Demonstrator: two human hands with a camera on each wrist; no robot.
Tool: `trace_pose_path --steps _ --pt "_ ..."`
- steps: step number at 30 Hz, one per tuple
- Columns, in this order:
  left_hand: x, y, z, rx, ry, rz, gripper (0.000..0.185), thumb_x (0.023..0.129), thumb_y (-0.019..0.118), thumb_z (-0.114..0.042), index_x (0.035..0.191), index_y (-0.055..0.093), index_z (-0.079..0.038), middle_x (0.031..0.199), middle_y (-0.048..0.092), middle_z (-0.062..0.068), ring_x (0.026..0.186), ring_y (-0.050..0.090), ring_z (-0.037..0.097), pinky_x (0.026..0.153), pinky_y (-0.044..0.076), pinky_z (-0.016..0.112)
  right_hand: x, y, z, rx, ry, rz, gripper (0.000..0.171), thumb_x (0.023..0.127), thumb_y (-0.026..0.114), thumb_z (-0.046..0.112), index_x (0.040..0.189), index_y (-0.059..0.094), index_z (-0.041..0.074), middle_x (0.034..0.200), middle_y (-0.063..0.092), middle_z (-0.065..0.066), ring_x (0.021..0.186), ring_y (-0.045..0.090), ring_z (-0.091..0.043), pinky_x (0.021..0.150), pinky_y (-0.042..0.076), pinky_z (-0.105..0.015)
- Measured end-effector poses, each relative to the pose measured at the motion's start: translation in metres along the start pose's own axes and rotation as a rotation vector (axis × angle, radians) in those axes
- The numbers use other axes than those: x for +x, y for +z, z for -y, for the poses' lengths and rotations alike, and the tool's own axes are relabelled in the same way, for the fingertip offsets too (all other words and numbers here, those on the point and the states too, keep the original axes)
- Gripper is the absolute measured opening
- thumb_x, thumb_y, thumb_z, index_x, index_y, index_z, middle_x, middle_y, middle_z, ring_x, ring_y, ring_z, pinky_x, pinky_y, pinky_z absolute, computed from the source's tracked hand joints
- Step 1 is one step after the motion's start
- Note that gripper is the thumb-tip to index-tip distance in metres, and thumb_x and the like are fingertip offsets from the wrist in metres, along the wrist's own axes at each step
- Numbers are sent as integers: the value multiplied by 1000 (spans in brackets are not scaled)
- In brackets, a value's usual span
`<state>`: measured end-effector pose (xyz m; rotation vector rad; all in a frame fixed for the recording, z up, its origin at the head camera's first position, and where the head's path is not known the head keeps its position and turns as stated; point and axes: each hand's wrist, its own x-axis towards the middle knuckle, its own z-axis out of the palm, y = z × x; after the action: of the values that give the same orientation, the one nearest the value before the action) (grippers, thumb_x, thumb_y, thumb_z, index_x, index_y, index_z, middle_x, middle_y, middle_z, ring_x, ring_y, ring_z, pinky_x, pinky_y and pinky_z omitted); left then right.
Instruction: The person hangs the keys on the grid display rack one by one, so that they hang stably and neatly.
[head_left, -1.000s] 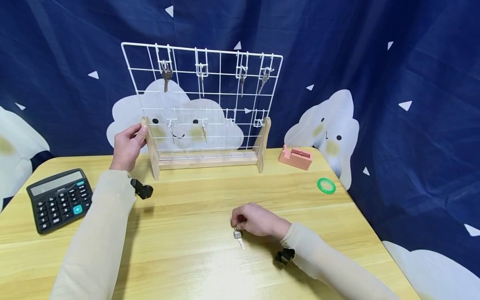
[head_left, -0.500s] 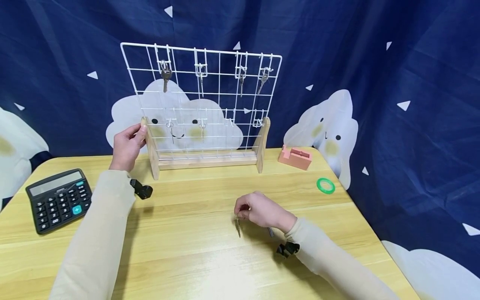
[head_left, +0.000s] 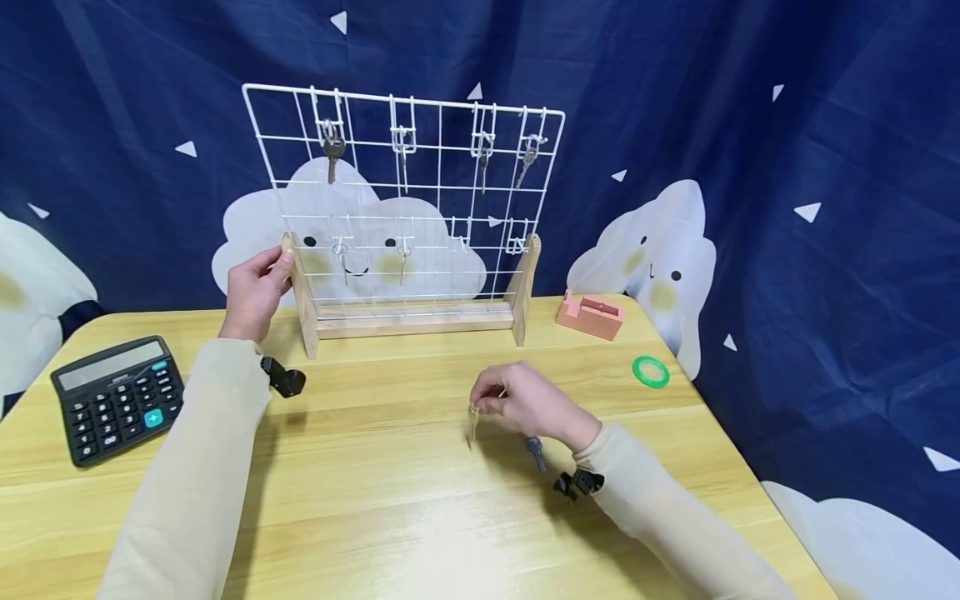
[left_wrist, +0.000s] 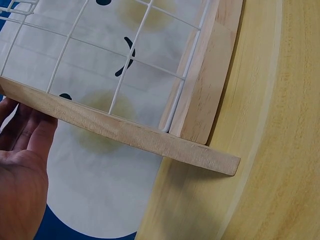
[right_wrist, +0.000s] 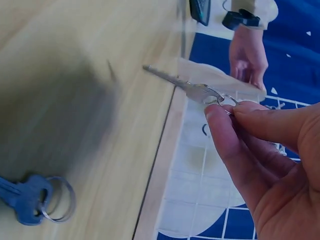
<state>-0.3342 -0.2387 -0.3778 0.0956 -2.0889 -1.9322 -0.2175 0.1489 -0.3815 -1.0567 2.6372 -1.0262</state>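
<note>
My right hand (head_left: 534, 402) is raised above the table's middle. Between thumb and forefinger it pinches the ring of a silver key (right_wrist: 196, 92), which hangs over the wood. Below that wrist, a second key (head_left: 536, 452) lies on the table; the right wrist view shows its ring (right_wrist: 62, 200). My left hand (head_left: 255, 293) holds the wooden side post (head_left: 302, 296) of a white wire grid rack (head_left: 440, 148), thumb in front and fingers behind. Several keys, such as a dark-headed key (head_left: 333, 154), hang from the rack's hooks. Two lower right hooks (head_left: 516, 245) carry no key.
At the left of the table (head_left: 360, 517) lies a black calculator (head_left: 120, 400). A pink tape dispenser (head_left: 591, 317) stands at the back right, with a green tape roll (head_left: 651, 372) in front. A blue curtain (head_left: 637, 67) hangs close behind the rack.
My right hand has lifted the key and moved away from me, slightly to the right, so the second key beneath the wrist shows. The left hand stays on the post.
</note>
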Motion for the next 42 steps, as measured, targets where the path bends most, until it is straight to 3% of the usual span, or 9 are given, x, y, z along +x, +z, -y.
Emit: trace_pose_path --steps 13,22,27,34,42 --pt "1 1 1 -97 -9 -9 53 98 61 -28 142 50 -1 131 53 13 107 55 11 105 39 36 14 -18 2 44 17 -108 10 90 68 -4 91 73 5 83 69 3 74 64 -7 66 57 -25" --pt "-1 0 2 -61 -17 -11 55 98 60 -32 143 49 -2 136 49 19 109 54 13 106 39 37 33 -32 9 23 9 -141 9 90 67 -4 92 73 2 85 69 -1 75 64 -10 68 57 -25" --pt "-1 0 2 8 -6 -6 59 97 57 -39 144 47 -4 139 48 18 113 53 13 104 41 34 46 -43 12 17 5 -197 8 89 69 -5 91 73 2 84 69 -2 74 64 -11 67 56 -25" --pt "1 -1 3 -61 -9 -7 54 99 59 -32 143 48 -3 138 48 20 109 54 13 107 38 39 62 -56 15 -30 -12 -284 10 86 71 -6 87 74 3 81 69 1 73 66 -10 66 57 -24" --pt "-1 1 -2 31 -11 -4 59 98 56 -39 145 46 -5 141 46 20 116 53 15 104 42 34 75 -68 18 -54 19 -330 12 88 68 -5 88 74 5 83 70 0 73 65 -11 66 55 -26"
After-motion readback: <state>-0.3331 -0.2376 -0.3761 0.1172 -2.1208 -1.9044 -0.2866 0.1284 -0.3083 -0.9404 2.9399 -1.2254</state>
